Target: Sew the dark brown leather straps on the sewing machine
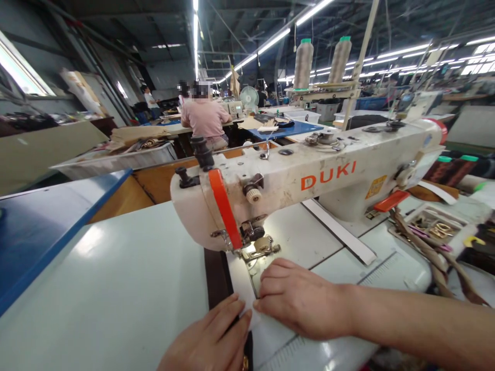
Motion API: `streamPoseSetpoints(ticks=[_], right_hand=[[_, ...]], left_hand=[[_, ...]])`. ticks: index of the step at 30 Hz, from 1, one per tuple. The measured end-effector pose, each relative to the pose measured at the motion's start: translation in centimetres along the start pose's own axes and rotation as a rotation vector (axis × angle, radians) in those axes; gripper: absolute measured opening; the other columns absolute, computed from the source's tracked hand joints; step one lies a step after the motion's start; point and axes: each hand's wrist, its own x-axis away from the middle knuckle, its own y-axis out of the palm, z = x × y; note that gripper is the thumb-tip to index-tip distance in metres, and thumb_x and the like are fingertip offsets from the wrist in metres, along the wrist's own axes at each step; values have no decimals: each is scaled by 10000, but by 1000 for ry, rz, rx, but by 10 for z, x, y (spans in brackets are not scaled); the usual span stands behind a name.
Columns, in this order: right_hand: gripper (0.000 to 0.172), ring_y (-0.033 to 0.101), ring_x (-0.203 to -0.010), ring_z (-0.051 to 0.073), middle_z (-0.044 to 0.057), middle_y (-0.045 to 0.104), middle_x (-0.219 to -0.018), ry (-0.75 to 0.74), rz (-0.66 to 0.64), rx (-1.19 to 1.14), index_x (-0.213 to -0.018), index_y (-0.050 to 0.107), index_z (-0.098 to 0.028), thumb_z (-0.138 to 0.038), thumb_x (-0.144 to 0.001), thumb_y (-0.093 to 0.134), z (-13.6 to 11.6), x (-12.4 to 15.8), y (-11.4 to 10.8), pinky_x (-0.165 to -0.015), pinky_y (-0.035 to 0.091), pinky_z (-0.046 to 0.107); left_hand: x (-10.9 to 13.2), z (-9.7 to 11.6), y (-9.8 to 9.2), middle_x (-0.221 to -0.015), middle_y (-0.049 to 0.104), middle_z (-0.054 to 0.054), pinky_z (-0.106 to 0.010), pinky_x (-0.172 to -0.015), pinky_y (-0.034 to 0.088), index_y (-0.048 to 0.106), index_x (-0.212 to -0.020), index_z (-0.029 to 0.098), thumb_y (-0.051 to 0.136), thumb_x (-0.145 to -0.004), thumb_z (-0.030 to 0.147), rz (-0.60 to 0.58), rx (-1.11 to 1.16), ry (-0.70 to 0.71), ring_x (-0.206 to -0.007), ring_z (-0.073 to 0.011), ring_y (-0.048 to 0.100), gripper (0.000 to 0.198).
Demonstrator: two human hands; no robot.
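A white strip (240, 278) lies along a dark brown strip (216, 278), both running under the presser foot (263, 247) of a white sewing machine (282, 190). My left hand (212, 337) rests over the two strips at the front, its fingers closed on the white one. Curled on the right side, my right hand (303, 299) has its fingertips pressed to the white strip's edge, just in front of the foot. A bit of gold-coloured metal peeks out below my left fingers, too small to name. The needle is hard to make out.
Behind the machine's arm lies another white strip (340, 232). A tray (436, 226) with scissors and loose straps sits on the right. Two thread cones (304, 64) stand overhead. A blue-edged table (58, 221) is at the left; a person in pink (204, 116) sits beyond.
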Motion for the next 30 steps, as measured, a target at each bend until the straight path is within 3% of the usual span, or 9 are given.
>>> streamPoseSetpoints(ticks=[9, 15, 21, 25, 30], right_hand=[[154, 530, -929, 192, 43, 649, -941, 124, 38, 59, -1011, 639, -161, -236, -950, 518, 23, -20, 10, -853, 362, 340], [142, 529, -946, 211, 58, 656, -948, 174, 94, 91, -970, 632, -163, -253, -943, 526, 24, -23, 16, -838, 396, 343], [181, 511, -804, 190, 42, 634, -827, 161, 134, 116, -834, 637, -170, -212, -935, 492, 27, -21, 19, -764, 401, 314], [156, 496, -752, 186, 47, 612, -775, 129, 203, 110, -865, 655, -158, -197, -906, 510, 25, -18, 16, -728, 400, 310], [208, 490, -759, 190, 54, 600, -752, 123, 329, 30, -880, 648, -160, -149, -927, 446, 19, -11, 15, -739, 407, 313]], left_hand=[[-14, -37, 14, -968, 746, -25, -182, -859, 531, 691, -981, 181, 371, -948, 174, 33, -68, 47, -950, -134, 686, 322], [-18, -57, 21, -949, 755, -12, -171, -749, 568, 696, -956, 223, 292, -1002, 344, 34, -67, -113, -811, -116, 720, 424], [-17, -71, 32, -994, 750, -6, -182, -737, 572, 691, -1037, 240, 357, -978, 342, 23, -9, -144, -812, -130, 724, 354], [-13, -65, 31, -999, 750, -13, -185, -749, 573, 687, -1028, 223, 329, -989, 332, 2, -61, -167, -835, -127, 725, 376], [20, -26, -2, -1070, 731, -50, -148, -803, 539, 673, -1050, 187, 336, -980, 240, -30, -95, -147, -899, -106, 712, 348]])
